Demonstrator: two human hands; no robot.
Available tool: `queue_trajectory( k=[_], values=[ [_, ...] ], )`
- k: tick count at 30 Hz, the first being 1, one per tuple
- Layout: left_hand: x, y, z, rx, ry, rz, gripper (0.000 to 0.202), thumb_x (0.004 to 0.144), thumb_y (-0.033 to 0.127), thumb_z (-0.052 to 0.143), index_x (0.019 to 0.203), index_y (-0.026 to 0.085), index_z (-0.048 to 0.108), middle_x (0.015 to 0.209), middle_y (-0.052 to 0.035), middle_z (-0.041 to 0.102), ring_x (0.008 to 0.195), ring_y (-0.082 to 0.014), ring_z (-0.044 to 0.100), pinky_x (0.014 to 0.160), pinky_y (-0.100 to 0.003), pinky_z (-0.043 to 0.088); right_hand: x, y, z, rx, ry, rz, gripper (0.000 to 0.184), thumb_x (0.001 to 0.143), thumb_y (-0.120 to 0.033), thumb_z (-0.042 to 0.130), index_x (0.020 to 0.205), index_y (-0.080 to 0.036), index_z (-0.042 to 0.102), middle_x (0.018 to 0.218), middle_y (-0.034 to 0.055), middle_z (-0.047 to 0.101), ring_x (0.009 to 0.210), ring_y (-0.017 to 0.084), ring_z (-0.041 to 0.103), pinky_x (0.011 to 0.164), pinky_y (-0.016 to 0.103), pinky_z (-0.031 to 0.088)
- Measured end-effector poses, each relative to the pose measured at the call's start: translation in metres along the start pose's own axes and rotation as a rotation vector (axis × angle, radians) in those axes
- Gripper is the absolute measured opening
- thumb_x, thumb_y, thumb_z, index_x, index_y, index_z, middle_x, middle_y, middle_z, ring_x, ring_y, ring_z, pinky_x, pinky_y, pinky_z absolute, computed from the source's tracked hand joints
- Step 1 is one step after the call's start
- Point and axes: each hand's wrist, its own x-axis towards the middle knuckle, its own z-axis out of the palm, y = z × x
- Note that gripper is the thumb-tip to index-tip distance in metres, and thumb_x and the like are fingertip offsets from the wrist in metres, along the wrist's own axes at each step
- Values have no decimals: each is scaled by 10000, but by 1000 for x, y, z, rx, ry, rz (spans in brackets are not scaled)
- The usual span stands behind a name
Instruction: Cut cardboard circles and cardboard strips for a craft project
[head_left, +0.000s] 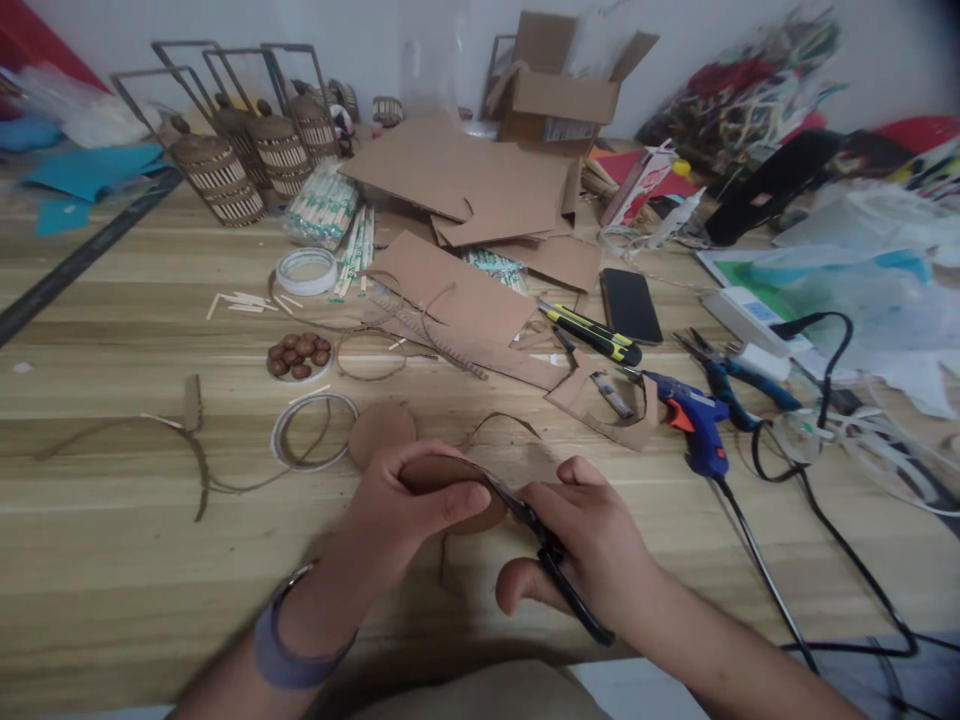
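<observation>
My left hand (401, 510) pinches a round brown cardboard piece (442, 478) between thumb and fingers, just above the wooden table (112, 560). My right hand (581, 545) grips black scissors (551, 555), whose blades meet the cardboard piece's right edge. A thin trimmed cardboard strip (499, 420) curls on the table just beyond the hands. A second cardboard disc (381, 430) lies flat behind my left hand.
A tape ring (315, 430) and a dish of brown nuts (300, 355) lie to the left. A blue glue gun (694, 420) with its black cord, pliers (731, 375), a utility knife (592, 332) and a phone (630, 305) lie to the right. Cardboard sheets (465, 185), a box and woven baskets (221, 180) fill the back.
</observation>
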Motion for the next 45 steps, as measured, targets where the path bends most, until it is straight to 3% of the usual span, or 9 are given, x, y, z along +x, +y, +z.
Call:
queue_trajectory(
  k=[6,10,14,29,35,41,45],
  values=[
    [-1,0,-1,182,56,59,233,673,383,850,739,183,750,660,1,668,597,-141,584,507,-219,476,-3,4,0,82,-125,81,746,801,-926,285,726,-220,516,529,-50,542,466,120,450,634,324,289],
    [0,-1,0,177,33,72,234,677,390,849,759,191,755,695,-3,695,640,-153,617,543,-225,508,-3,4,0,99,-155,107,757,789,-937,254,713,-225,500,527,-44,528,468,126,418,631,324,296],
    [0,1,0,198,31,36,229,689,378,844,760,182,749,726,-7,713,683,-168,643,595,-242,529,-2,3,-1,128,-142,103,718,834,-898,285,707,-223,493,530,-45,510,494,129,405,620,318,301],
    [-2,2,-4,155,-45,26,214,692,356,839,732,168,746,628,12,644,568,-112,522,501,-199,411,-4,1,0,160,-102,63,650,958,-776,266,712,-218,491,529,-51,513,475,113,394,608,304,339],
    [-3,7,-7,185,-87,-1,270,717,407,850,753,156,759,631,7,646,582,-109,527,497,-185,393,-5,1,2,145,-88,43,654,953,-783,276,705,-219,493,518,-56,521,451,107,398,593,301,331],
    [-3,9,-9,175,-140,-8,270,749,414,829,808,157,772,705,-18,697,658,-138,585,550,-200,457,-4,2,2,116,-67,25,673,924,-815,261,691,-218,468,511,-63,507,440,97,407,613,304,320],
    [-2,4,-10,190,-164,-34,311,744,451,842,781,155,754,676,0,642,634,-118,542,529,-190,412,-1,3,-2,78,-112,17,709,863,-876,273,709,-215,474,522,-59,526,446,99,415,613,314,296]
  ],
)
